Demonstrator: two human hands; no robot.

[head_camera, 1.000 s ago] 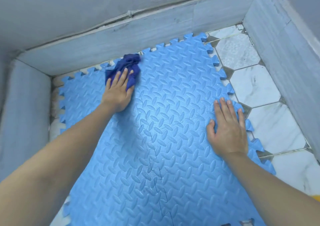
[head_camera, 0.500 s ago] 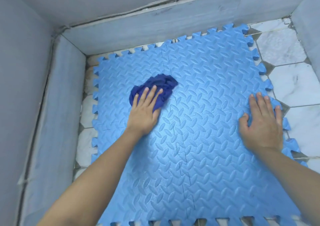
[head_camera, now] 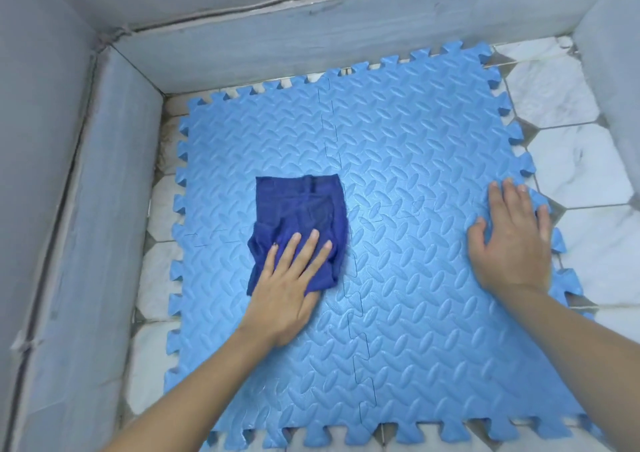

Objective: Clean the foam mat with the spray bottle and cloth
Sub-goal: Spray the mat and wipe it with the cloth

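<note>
Tiled floor [head_camera: 571, 160] carries mat [head_camera: 415, 278]. Left hand [head_camera: 287, 285] flat, fingers spread, pressing cloth [head_camera: 304, 209] mid-mat. Right hand [head_camera: 512, 240] flat, released, at mat's right edge.

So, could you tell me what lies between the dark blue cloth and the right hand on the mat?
Only bare foam mat with its seams, as the head view shows; nothing sits between the cloth and the right hand.

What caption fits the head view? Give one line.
Left hand wipes blue foam mat with dark cloth; right hand braces its edge.
</note>
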